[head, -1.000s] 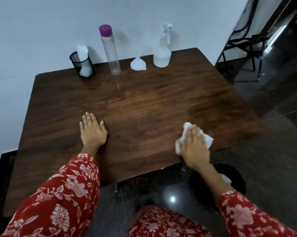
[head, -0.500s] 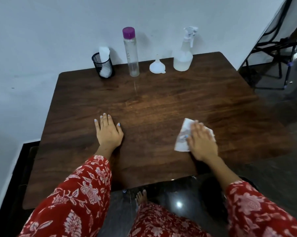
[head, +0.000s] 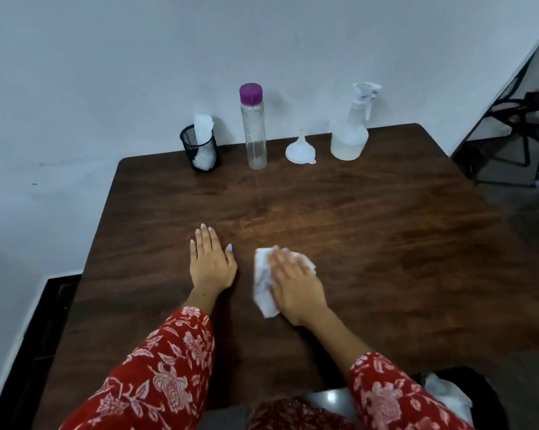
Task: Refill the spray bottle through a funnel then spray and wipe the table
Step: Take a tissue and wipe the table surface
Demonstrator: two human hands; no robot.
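While the left hand (head: 211, 264) is laid flat and open on the tabletop (head: 386, 243), a white tissue (head: 263, 280) is pressed down by the right hand (head: 296, 288). Its fingers are kept straight.

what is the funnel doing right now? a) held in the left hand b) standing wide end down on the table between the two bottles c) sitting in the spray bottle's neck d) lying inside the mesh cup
b: the funnel stands spout up on the table, between the purple-capped bottle and the spray bottle.

Red floral sleeves (head: 156, 373), dark brown table (head: 386, 243), purple-capped bottle (head: 253, 125), white tissue (head: 263, 280).
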